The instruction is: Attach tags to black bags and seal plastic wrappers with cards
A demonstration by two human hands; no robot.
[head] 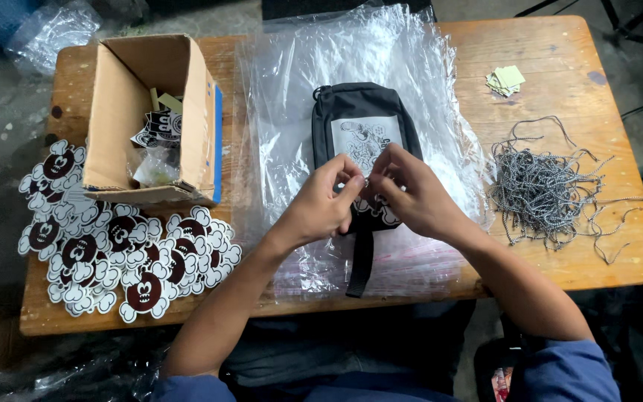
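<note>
A black pouch (pixel 362 126) is seen at frame centre on clear plastic sheeting (pixel 292 74). Fingertips of the left hand (pixel 320 208) and right hand (pixel 414 195) are pinched together over its lower edge; what is pinched cannot be told. A cardboard box (pixel 124 97) is noted upper left, die-cut stickers (pixel 113 249) lower left, cords (pixel 545 193) at right.

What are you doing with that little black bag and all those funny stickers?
A person sits at a wooden table with both hands together over a small black bag lying on clear plastic sheets. The left hand and right hand pinch something tiny at the bag's front; what it is cannot be made out. Cartoon-shaped cutouts are spread at the left beside an open cardboard box. A pile of speckled cords lies at the right.
</note>
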